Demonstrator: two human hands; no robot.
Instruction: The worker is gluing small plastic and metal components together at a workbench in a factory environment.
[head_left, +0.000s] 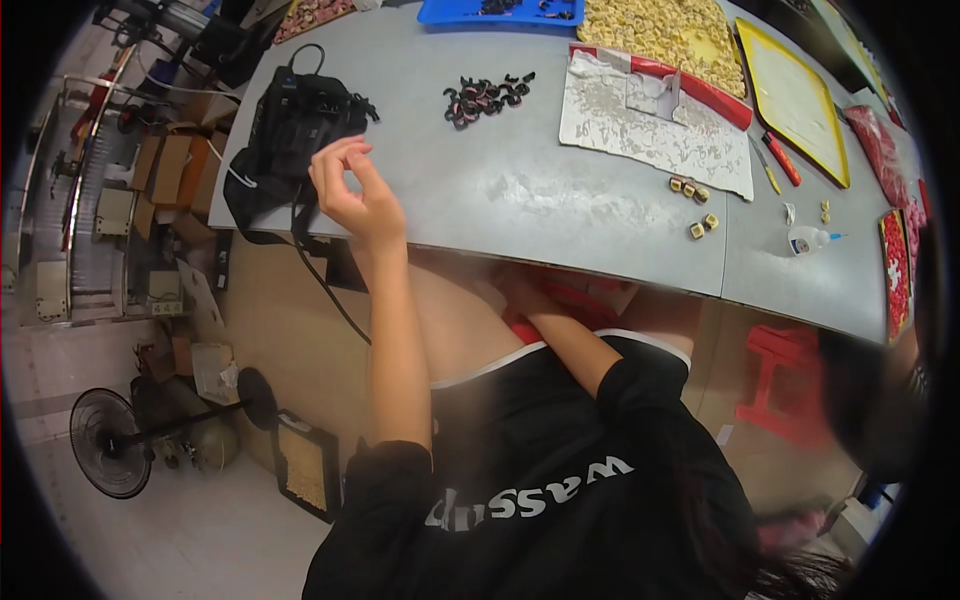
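Note:
My left hand [358, 190] is raised over the near left edge of the metal table [430, 190], beside a black bag [300, 120] with a cable. Its fingers are loosely bent and apart, with nothing visible in them. My right hand [518, 288] is low by my lap, under the table's front edge. Shadow hides its fingers, and I cannot make out whether it holds anything. Beyond the left hand lies a loose pile of small black curved pieces [485, 100]. Small gold cubes [690, 187] sit near the front edge, to the right.
A blue tray [450, 14], yellow pieces [660, 40], a residue-covered white board [610, 115] and a yellow-rimmed tray [795, 100] line the back. A red-handled tool [782, 158] and small bottle [805, 241] lie right. A red stool [785, 380] and fan [110, 442] stand below.

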